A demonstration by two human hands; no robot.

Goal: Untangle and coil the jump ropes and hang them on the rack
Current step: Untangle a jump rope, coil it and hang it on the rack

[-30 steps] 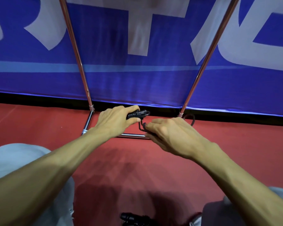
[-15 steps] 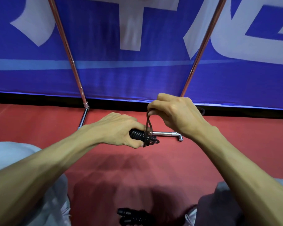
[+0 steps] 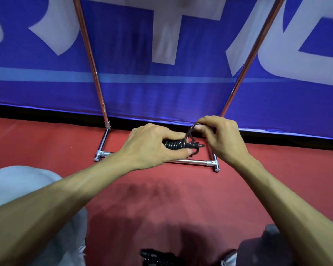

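Head camera: just above centre, the left hand point(image 3: 152, 144) has its grip curled round the coiled black jump rope point(image 3: 174, 144), held above the chrome base bar of the rack point(image 3: 190, 161). At its 3 o'clock, the right hand point(image 3: 223, 139) pinches a raised loop of the cord in thumb and fingers. A second black bundle point(image 3: 158, 258) lies at 6 o'clock on the red floor point(image 3: 161, 198); a blue banner point(image 3: 142, 93) fills 12 o'clock.

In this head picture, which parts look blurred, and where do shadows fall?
Head view: the banner lettering is smeared; the left hand, right hand and black rope are fairly sharp; a soft shadow lies on the red floor under the arms; the rack poles splay outward.
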